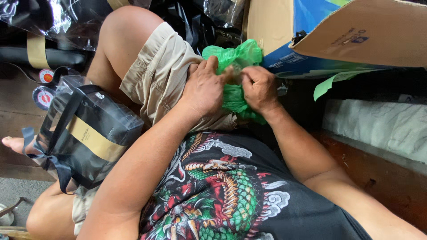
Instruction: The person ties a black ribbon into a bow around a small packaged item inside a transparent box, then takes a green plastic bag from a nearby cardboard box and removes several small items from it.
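A crumpled green plastic bag (235, 57) lies on my lap against my beige shorts. My left hand (203, 86) rests on it with the fingers curled into the plastic near its top. My right hand (259, 88) is closed on the same bag from the other side, thumb and fingers pinching the plastic. The two hands meet close together at the bag's middle. What is inside the bag is hidden.
A black gift box (86, 133) with a gold band and dark ribbon leans on my left thigh. A cardboard carton (356, 31) with a blue side stands ahead at the right. Clear-wrapped dark packages (58, 22) lie at the top left. A wooden ledge (378, 173) runs along the right.
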